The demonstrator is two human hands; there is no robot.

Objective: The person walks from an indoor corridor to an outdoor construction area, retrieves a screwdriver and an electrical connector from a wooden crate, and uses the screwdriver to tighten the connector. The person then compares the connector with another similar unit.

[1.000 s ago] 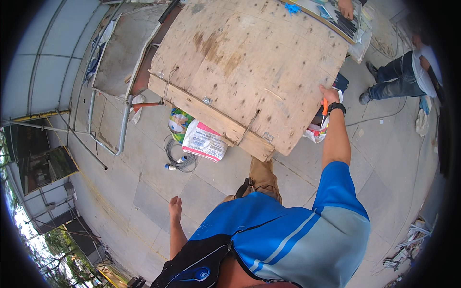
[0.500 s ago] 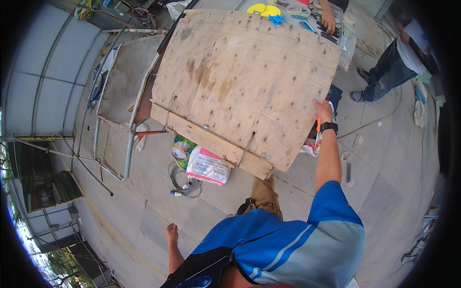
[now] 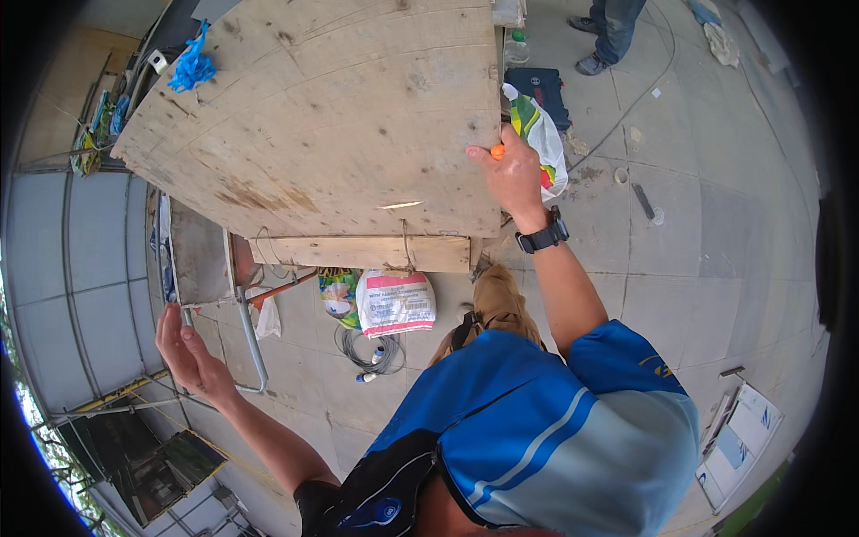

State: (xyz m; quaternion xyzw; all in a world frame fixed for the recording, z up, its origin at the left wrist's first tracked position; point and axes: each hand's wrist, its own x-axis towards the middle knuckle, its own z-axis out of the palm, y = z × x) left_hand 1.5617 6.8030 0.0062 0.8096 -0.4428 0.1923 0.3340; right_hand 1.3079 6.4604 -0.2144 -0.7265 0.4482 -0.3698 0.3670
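Close to the right edge of a worn plywood tabletop, my right hand is closed around a thing with an orange end. The rest of that thing is hidden in my fist, so its kind does not show. Out to the left, my left hand is raised with its fingers stretched out and nothing in it, near a grey metal pipe frame. A crumpled blue glove-like item lies on the far left of the plywood, and a thin wood splinter lies nearer its front.
Below the table's front timber stand a white and pink sack and a coiled grey cable. A printed plastic bag and a dark blue case are at the right. Another person's legs stand farther off.
My view has shifted toward the table. My left hand has risen and opened out to the left. My right hand, at the right edge, now shows an orange end in its fist.
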